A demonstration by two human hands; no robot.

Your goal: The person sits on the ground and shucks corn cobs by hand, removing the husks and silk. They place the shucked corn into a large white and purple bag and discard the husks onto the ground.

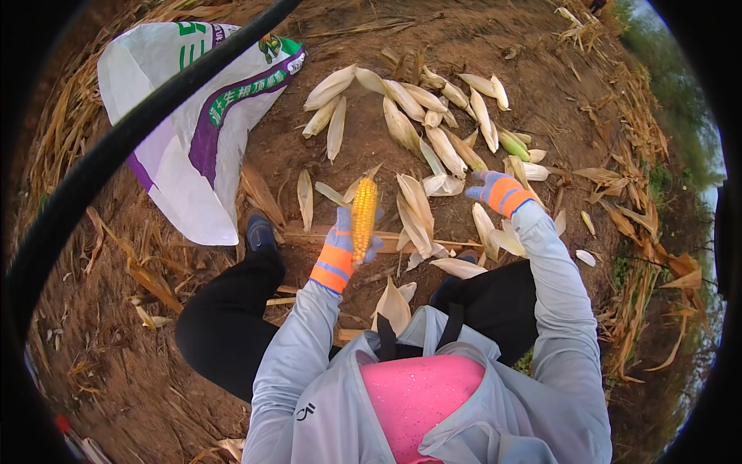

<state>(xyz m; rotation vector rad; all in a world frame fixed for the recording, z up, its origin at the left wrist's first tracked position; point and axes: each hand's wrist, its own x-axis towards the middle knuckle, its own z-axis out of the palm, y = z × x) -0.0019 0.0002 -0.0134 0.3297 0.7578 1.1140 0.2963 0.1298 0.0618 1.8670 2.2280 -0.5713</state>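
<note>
So the yellow, kernels-out ear of corn (363, 216) is up in the left hand (338, 251), which wears a grey-and-orange knit glove and has it clamped around the lower part. Gloves can be slick on kernels, so I'd guess a loose grip could drop it. Just right of that hand there's a split, straw-coloured papery husk (415, 209), and a dropped ear could get lost in that mess.

The matching-gloved right hand (498, 192) has its fingers stretched out, nothing clamped that I can see; can't tell if the tips touch the husks. Beyond both hands lies a jumble of pale, dry-husked ears (402, 127), easy to mix up with empty husks imo.

Left of the left hand, the white plastic sack with a purple band (205, 205) lies near a dark shoe (261, 232). One careless foot shift could snag it.
</note>
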